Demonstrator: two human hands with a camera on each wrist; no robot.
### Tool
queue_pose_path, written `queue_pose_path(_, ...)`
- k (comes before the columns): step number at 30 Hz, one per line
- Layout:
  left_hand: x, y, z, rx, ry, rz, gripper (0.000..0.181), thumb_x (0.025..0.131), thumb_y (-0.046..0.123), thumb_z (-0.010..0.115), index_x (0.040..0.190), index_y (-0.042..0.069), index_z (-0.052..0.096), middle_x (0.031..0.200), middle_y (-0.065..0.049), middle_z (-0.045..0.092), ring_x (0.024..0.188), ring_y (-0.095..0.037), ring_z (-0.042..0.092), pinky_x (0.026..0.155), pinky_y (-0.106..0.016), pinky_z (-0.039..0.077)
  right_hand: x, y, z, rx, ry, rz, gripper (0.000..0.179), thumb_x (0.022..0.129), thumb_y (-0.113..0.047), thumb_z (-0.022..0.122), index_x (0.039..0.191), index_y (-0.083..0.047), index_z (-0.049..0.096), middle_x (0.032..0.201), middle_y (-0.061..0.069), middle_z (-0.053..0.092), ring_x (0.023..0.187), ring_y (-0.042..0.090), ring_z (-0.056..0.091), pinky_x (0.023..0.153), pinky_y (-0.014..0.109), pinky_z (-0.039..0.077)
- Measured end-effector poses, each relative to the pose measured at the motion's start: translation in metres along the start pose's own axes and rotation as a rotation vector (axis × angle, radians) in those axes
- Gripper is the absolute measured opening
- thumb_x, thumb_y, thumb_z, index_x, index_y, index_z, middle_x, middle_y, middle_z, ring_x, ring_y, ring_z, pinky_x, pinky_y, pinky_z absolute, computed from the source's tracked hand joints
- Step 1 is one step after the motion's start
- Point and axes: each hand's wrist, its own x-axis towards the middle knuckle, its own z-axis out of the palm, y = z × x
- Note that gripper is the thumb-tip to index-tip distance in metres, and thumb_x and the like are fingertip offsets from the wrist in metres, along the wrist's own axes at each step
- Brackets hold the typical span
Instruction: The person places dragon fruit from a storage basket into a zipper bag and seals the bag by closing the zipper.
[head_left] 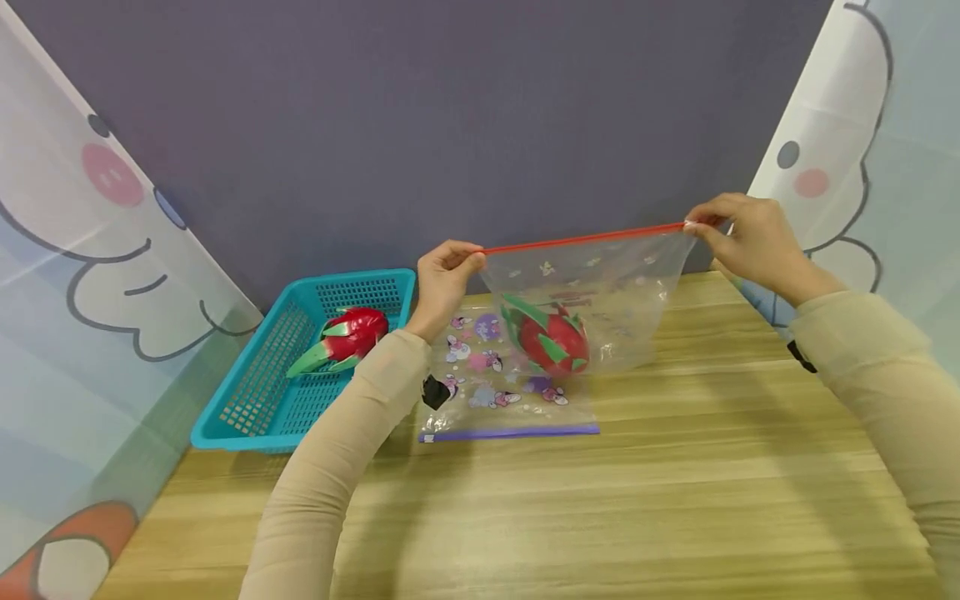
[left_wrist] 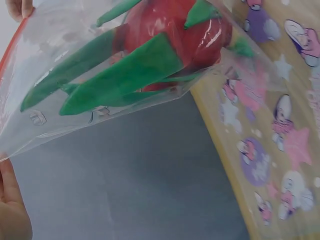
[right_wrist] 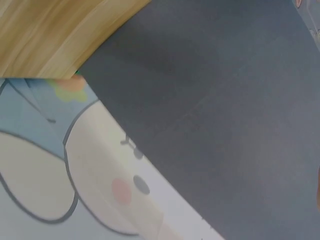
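A clear zip bag [head_left: 633, 308] with a red zip strip [head_left: 585, 241] hangs between my two hands. My left hand [head_left: 442, 279] pinches the strip's left end between thumb and fingers. At the right end, by a small clear slider, my right hand [head_left: 750, 242] pinches the same strip. Inside the bag lies a red dragon fruit [head_left: 555, 340] with green scales, low and toward the left. In the left wrist view its long green leaves [left_wrist: 125, 75] point toward the strip. Beneath is a second printed bag [head_left: 510, 412], flat on the table, with a purple zip.
A turquoise basket [head_left: 225, 417] stands at the left with another dragon fruit [head_left: 358, 332] in it. The wooden table [head_left: 637, 508] meets a dark grey wall [head_left: 480, 125] at the back. Cartoon-printed cloths [head_left: 817, 150] hang at both sides.
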Motion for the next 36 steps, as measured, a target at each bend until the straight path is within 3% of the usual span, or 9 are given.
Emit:
queue_pose_path(14, 0.021, -0.011, 0.055, -0.068, -0.08, 0.035, 0.018, 0.081, 0.005, 0.065, 0.094, -0.008, 0.064, 0.08, -0.007, 0.068, 0.07, -0.008, 0.063, 0.077, -0.032, 0.054, -0.003, 0.03, -0.033, -0.085, -0.087, 0.235, 0.016, 0.087, -0.008, 0.061, 0.095, 0.003, 0.067, 0.09, 0.023, 0.065, 0.071, -0.021, 0.027, 0.059, 0.022, 0.028)
queue_pose_path(16, 0.027, -0.011, 0.064, -0.063, -0.084, 0.004, 0.017, 0.081, 0.005, 0.065, 0.094, -0.007, 0.065, 0.084, -0.013, 0.067, 0.071, -0.009, 0.064, 0.077, -0.031, 0.054, -0.003, 0.036, -0.035, -0.086, -0.076, 0.264, 0.016, 0.087, -0.009, 0.061, 0.094, 0.003, 0.068, 0.081, 0.001, 0.067, 0.067, -0.023, 0.028, 0.059, 0.022, 0.029)
queue_pose_path(19, 0.035, -0.011, 0.076, -0.061, -0.098, -0.048, 0.017, 0.081, 0.003, 0.064, 0.094, -0.009, 0.064, 0.087, -0.017, 0.066, 0.074, -0.012, 0.064, 0.076, -0.028, 0.054, -0.004, 0.045, -0.036, -0.099, -0.067, 0.283, 0.015, 0.086, -0.009, 0.061, 0.09, 0.003, 0.068, 0.078, -0.001, 0.066, 0.062, -0.026, 0.028, 0.054, 0.017, 0.029)
queue_pose_path(21, 0.038, -0.009, 0.085, -0.041, -0.096, -0.054, 0.017, 0.082, 0.002, 0.064, 0.094, -0.009, 0.064, 0.088, -0.019, 0.066, 0.075, -0.015, 0.064, 0.075, -0.026, 0.054, -0.006, 0.051, -0.035, -0.108, -0.043, 0.282, 0.014, 0.085, -0.007, 0.061, 0.089, 0.005, 0.068, 0.077, 0.001, 0.067, 0.061, -0.027, 0.027, 0.055, 0.017, 0.029)
queue_pose_path(23, 0.041, -0.011, 0.094, -0.002, -0.086, -0.033, 0.016, 0.082, 0.002, 0.064, 0.094, -0.009, 0.065, 0.088, -0.02, 0.066, 0.075, -0.017, 0.064, 0.073, -0.023, 0.053, -0.007, 0.055, -0.034, -0.114, -0.02, 0.302, 0.015, 0.085, -0.006, 0.06, 0.089, 0.007, 0.067, 0.087, 0.026, 0.064, 0.06, -0.025, 0.025, 0.055, 0.017, 0.029)
queue_pose_path(28, 0.037, -0.031, 0.113, 0.13, -0.081, 0.019, 0.016, 0.082, 0.012, 0.065, 0.092, 0.0, 0.068, 0.091, -0.013, 0.069, 0.082, -0.015, 0.065, 0.074, -0.016, 0.049, -0.019, 0.065, -0.034, -0.11, 0.012, 0.366, 0.019, 0.087, -0.007, 0.058, 0.092, 0.01, 0.065, 0.093, 0.03, 0.062, 0.061, -0.024, 0.023, 0.057, 0.021, 0.027)
queue_pose_path(30, 0.028, -0.037, 0.117, 0.162, -0.117, 0.021, 0.016, 0.082, 0.016, 0.065, 0.092, 0.004, 0.069, 0.092, -0.009, 0.069, 0.085, -0.012, 0.064, 0.077, -0.015, 0.048, -0.028, 0.069, -0.037, -0.113, -0.003, 0.361, 0.017, 0.086, -0.006, 0.059, 0.091, 0.009, 0.066, 0.088, 0.022, 0.066, 0.062, -0.025, 0.023, 0.056, 0.02, 0.027)
queue_pose_path(34, 0.009, -0.039, 0.12, 0.165, -0.192, 0.034, 0.016, 0.082, 0.017, 0.065, 0.092, 0.005, 0.069, 0.094, -0.008, 0.068, 0.087, -0.011, 0.063, 0.08, -0.017, 0.049, -0.043, 0.077, -0.046, -0.071, -0.074, 0.387, 0.019, 0.087, -0.011, 0.061, 0.091, 0.007, 0.066, 0.072, -0.027, 0.056, 0.063, -0.028, 0.028, 0.054, 0.014, 0.029)
queue_pose_path(36, 0.001, -0.037, 0.121, 0.145, -0.228, 0.027, 0.017, 0.083, 0.018, 0.065, 0.093, 0.005, 0.069, 0.094, -0.008, 0.068, 0.087, -0.011, 0.063, 0.079, -0.018, 0.049, -0.047, 0.079, -0.053, -0.063, -0.124, 0.416, 0.023, 0.088, -0.015, 0.06, 0.093, 0.007, 0.065, 0.069, -0.031, 0.052, 0.063, -0.028, 0.029, 0.054, 0.013, 0.029)
